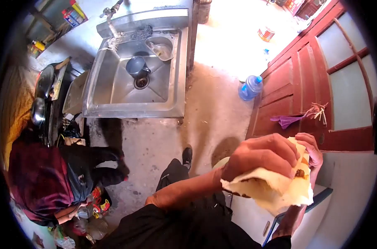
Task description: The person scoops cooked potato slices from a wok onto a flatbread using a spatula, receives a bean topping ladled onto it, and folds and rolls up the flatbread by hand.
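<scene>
A pale folded flatbread (275, 189) with torn-looking edges hangs in front of me at the lower right. Brown bits of filling show at its opening and along its underside. My left hand (265, 155) is closed over its top, fingers curled around the near side. From the far side, my right hand (313, 151) grips the same flatbread; its fingers show beyond the edge, while its palm is partly hidden behind the bread. Beneath both hands is a white cabinet (254, 222) with a dark-edged top.
A steel sink (109, 108) ahead holds a dark mug (136, 67) and a corner basket (161, 50). A blue water jug (250, 88) stands by the red door (296, 79), where a purple cloth (286, 120) hangs. Another person (43, 182) bends at the left, near several bags.
</scene>
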`<action>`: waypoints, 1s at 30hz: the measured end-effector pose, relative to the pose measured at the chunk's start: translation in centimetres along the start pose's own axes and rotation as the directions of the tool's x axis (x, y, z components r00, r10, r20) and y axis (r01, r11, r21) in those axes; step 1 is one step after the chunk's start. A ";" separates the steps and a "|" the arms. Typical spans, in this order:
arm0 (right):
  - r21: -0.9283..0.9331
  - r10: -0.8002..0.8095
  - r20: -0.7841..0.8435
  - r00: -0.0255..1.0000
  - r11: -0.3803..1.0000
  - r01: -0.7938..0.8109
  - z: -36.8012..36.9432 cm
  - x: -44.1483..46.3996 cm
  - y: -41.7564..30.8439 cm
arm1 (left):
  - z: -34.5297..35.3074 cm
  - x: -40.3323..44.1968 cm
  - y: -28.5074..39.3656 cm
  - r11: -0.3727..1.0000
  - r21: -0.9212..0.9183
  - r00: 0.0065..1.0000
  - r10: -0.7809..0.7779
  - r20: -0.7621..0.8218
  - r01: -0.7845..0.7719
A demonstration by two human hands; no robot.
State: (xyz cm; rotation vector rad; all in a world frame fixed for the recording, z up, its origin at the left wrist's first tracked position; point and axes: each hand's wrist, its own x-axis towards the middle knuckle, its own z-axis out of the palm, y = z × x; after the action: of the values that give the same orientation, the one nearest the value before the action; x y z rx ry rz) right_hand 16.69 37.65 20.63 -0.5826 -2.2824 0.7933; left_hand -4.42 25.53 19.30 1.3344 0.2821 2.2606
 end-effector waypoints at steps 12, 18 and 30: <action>-0.064 0.043 0.042 0.998 0.997 -0.040 0.8 12.0 10.6 | -9.0 7.8 -13.6 0.996 -0.068 0.995 0.051 -0.080 -0.057; 0.139 0.080 0.056 0.995 0.986 -0.087 -1.0 23.5 21.7 | -14.6 16.7 -23.2 0.983 0.183 0.996 -0.014 0.083 -0.002; 0.143 -0.181 0.044 0.982 0.974 0.173 -3.9 41.0 31.1 | -16.8 31.9 -32.6 0.980 0.073 0.980 0.192 -0.057 -0.187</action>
State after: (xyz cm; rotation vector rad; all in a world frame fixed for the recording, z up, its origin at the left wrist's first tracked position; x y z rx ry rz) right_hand -3.14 85.31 19.67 -0.2917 -2.2706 0.8806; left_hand -21.52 71.00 21.63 1.3771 0.2653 2.4753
